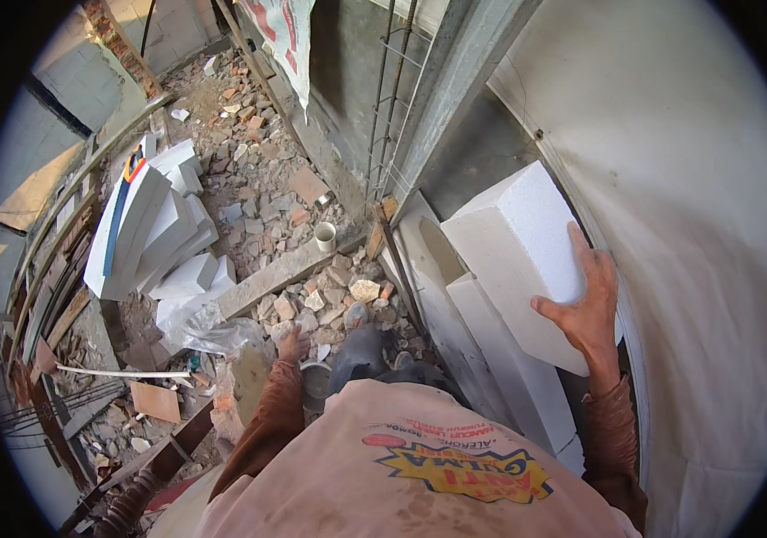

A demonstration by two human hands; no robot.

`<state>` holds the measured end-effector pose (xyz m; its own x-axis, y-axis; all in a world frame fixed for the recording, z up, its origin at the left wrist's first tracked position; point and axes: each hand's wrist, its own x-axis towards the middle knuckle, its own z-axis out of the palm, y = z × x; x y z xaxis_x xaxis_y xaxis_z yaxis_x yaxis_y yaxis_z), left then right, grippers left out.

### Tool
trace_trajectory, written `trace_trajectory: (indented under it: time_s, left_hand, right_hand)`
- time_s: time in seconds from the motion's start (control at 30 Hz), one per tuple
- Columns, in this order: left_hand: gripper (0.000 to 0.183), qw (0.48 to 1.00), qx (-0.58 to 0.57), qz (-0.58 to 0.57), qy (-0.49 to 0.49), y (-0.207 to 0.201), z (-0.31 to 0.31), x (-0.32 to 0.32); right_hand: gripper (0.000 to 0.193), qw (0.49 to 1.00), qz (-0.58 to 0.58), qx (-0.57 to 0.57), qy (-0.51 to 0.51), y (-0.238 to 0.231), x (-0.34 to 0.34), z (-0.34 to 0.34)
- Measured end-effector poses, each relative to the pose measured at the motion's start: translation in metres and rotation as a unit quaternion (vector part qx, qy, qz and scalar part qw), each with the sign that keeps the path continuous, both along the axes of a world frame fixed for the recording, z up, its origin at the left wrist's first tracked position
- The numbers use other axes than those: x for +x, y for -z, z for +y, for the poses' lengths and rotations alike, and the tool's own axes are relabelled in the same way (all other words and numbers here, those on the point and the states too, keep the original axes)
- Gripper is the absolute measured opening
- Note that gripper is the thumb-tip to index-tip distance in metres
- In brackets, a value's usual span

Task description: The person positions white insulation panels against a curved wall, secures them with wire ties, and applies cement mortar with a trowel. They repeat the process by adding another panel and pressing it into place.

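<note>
My right hand (588,296) grips the end of a white lightweight concrete block (513,278), thumb and fingers spread across its face. The block sits at the top of a low wall of similar white blocks (500,345), beside the pale sheet on the right. My left hand (292,346) hangs low beside my leg, above a grey bucket (316,381). Its fingers look loosely stretched, and I see nothing in them. My body hides part of the lower wall.
Broken brick rubble (249,170) covers the ground. More white blocks (168,224) are stacked at left, with a handsaw (119,215) on them. A white pipe (325,235) stands near a concrete beam (267,285). Steel rebar (388,99) rises beside a grey column (455,81).
</note>
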<state>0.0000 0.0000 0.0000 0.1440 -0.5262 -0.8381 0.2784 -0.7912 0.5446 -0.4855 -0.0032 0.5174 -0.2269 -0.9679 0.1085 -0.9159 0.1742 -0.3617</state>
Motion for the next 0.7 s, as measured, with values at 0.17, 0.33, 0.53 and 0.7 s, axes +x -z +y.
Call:
trace_trajectory:
  time_s: [0.17,0.33,0.53,0.7]
  left_hand:
    - [0.050,0.997,0.052,-0.037,-0.037,0.003,0.004,0.049]
    - [0.063,0.993,0.107,-0.047,0.001,0.005,0.026,0.071]
    - [0.057,0.988,0.154,0.013,-0.021,0.018,0.038,0.066]
    - [0.038,0.995,0.097,0.027,0.006,0.015,0.016,0.046]
  right_hand:
    - [0.103,0.998,0.055,0.021,0.032,0.009,0.015,-0.048]
    - [0.101,0.992,0.107,0.052,0.037,0.025,0.027,-0.088]
    - [0.101,0.991,0.106,0.063,0.048,0.041,0.031,-0.113]
    - [0.100,0.992,0.109,0.035,0.049,0.052,0.029,-0.116]
